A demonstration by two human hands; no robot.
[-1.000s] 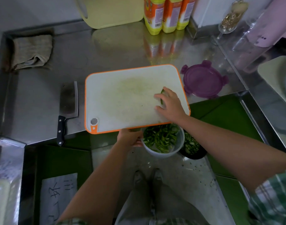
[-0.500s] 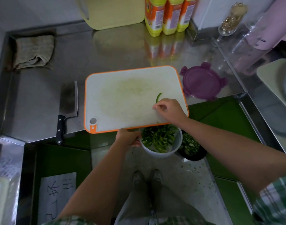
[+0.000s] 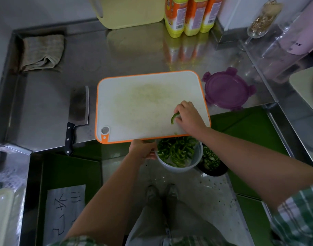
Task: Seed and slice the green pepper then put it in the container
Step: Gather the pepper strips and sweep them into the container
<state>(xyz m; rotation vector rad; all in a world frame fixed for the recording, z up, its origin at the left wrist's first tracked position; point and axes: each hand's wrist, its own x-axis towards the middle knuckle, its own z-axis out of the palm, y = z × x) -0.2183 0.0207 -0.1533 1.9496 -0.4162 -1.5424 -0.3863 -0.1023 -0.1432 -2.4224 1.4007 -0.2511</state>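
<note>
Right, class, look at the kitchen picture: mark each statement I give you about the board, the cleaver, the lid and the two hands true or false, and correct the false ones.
1. The cleaver lies on the counter, left of the cutting board. True.
2. The purple lid sits on the container. False: it lies on the counter right of the board, and the container is open.
3. The right hand pinches a pepper strip over the board. True.
4. The left hand holds the cleaver. False: it holds the container of sliced pepper below the board's near edge.
</note>
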